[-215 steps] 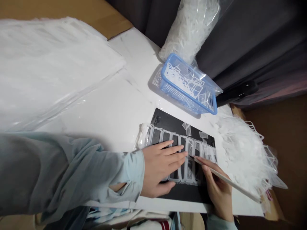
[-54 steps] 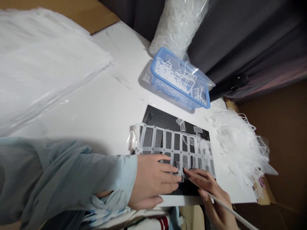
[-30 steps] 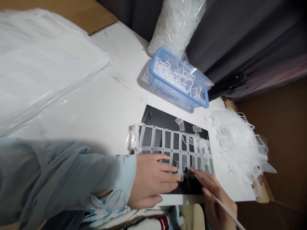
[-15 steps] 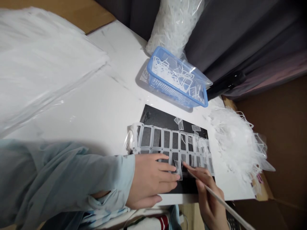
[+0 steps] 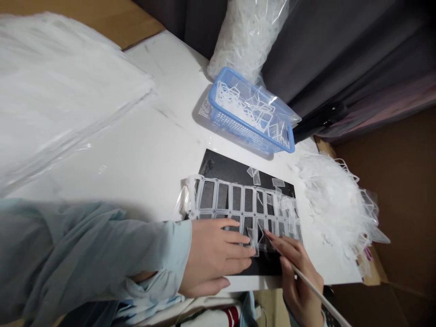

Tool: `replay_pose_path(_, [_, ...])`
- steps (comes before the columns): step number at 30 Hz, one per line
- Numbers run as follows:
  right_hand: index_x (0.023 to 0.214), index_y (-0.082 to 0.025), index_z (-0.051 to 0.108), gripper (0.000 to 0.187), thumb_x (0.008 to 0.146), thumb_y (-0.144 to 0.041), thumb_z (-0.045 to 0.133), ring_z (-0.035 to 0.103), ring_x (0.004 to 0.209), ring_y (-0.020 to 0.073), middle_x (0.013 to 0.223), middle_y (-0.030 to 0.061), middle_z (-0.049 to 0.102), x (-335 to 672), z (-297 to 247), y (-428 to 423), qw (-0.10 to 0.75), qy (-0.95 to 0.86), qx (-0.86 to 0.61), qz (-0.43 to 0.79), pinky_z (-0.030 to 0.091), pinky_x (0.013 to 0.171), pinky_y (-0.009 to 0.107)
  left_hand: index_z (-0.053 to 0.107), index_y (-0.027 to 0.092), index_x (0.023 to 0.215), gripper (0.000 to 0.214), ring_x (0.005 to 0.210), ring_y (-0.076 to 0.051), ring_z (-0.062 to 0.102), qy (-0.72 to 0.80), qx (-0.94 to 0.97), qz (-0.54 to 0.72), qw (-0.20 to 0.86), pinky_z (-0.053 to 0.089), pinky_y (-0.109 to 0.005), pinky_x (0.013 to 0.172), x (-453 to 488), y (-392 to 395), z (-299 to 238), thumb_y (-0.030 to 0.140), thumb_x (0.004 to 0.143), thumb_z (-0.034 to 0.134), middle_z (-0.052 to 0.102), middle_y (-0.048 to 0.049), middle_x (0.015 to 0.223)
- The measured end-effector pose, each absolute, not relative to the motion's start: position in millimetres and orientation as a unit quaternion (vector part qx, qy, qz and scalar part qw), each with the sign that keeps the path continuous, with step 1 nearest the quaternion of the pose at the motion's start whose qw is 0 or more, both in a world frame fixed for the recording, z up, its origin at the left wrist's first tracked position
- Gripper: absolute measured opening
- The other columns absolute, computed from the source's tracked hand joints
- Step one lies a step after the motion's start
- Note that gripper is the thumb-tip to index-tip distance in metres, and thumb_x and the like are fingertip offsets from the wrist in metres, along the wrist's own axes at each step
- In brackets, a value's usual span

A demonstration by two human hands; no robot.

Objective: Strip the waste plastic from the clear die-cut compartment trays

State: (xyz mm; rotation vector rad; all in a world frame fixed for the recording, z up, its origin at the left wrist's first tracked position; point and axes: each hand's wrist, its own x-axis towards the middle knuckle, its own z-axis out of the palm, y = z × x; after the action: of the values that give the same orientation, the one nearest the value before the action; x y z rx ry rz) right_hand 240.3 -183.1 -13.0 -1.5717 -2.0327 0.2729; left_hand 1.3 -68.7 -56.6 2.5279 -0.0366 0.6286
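A translucent plastic sheet of rectangular frames [image 5: 238, 202] lies on a black mat [image 5: 235, 175] near the table's front edge. My left hand [image 5: 213, 256] lies flat on the sheet's near row, fingers stretched out and pressing it down. My right hand [image 5: 298, 279] is closed round a thin white stick [image 5: 320, 297], and its fingertips touch the sheet just right of my left fingertips. Small clear cut-out pieces [image 5: 255, 176] lie loose on the mat.
A blue basket [image 5: 238, 129] lined with a clear bag holds plastic frames behind the mat. Heaps of white plastic scrap [image 5: 335, 206] sit to the right, a bag of scrap [image 5: 248, 36] behind. A stack of white sheets [image 5: 61, 86] fills the left. Dark curtain at the back.
My right hand has shifted a little along the near row of frames with the stick. The left hand has stayed pressed on the sheet.
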Motion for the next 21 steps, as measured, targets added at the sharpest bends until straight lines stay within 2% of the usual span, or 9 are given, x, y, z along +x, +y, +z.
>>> replay_pose_path(5, [0.116, -0.022, 0.061, 0.028, 0.098, -0.012, 0.041, 0.061, 0.11, 0.0237, 0.117, 0.0091, 0.068, 232, -17, -183, 0.343, -0.689, -0.624, 0.133, 0.051, 0.088, 0.039, 0.053, 0.013, 0.134, 0.046, 0.134, -0.023, 0.045, -0.013, 0.931, 0.243, 0.273, 0.019, -0.044, 0.12, 2, -70, -60, 0.032, 0.092, 0.044, 0.051, -0.004, 0.144])
replay_pose_path(8, [0.116, -0.021, 0.06, 0.028, 0.098, -0.012, 0.042, 0.058, 0.114, 0.0235, 0.122, 0.0088, 0.066, 228, -18, -183, 0.322, -0.69, -0.636, 0.125, 0.049, 0.093, 0.039, 0.053, 0.014, 0.133, 0.046, 0.133, -0.023, 0.046, -0.009, 0.924, 0.256, 0.284, 0.017, -0.043, 0.12, 2, -71, -60, 0.031, 0.092, 0.043, 0.053, -0.0042, 0.142])
replay_pose_path(12, [0.126, -0.021, 0.056, 0.031, 0.098, -0.014, 0.045, 0.053, 0.121, 0.0236, 0.131, 0.0088, 0.062, 230, -18, -182, 0.242, -0.746, -0.615, 0.081, 0.05, 0.093, 0.036, 0.052, 0.015, 0.134, 0.046, 0.132, -0.023, 0.047, -0.004, 0.918, 0.259, 0.3, 0.019, -0.042, 0.12, 2, -72, -59, 0.03, 0.09, 0.045, 0.055, -0.0033, 0.14])
replay_pose_path(15, [0.128, -0.023, 0.056, 0.033, 0.098, -0.013, 0.045, 0.055, 0.117, 0.0235, 0.133, 0.0082, 0.062, 232, -20, -179, 0.213, -0.777, -0.589, 0.054, 0.051, 0.089, 0.037, 0.053, 0.015, 0.133, 0.046, 0.131, -0.024, 0.048, -0.007, 0.919, 0.26, 0.297, 0.018, -0.042, 0.12, 3, -72, -60, 0.031, 0.091, 0.042, 0.057, -0.0042, 0.138])
replay_pose_path(21, [0.122, -0.022, 0.06, 0.036, 0.095, -0.004, 0.045, 0.058, 0.11, 0.024, 0.128, 0.0105, 0.065, 235, -19, -178, 0.259, -0.765, -0.589, 0.012, 0.051, 0.087, 0.04, 0.054, 0.011, 0.13, 0.046, 0.128, -0.025, 0.05, -0.012, 0.917, 0.283, 0.281, 0.02, -0.041, 0.118, 4, -72, -62, 0.031, 0.092, 0.036, 0.057, -0.0058, 0.138])
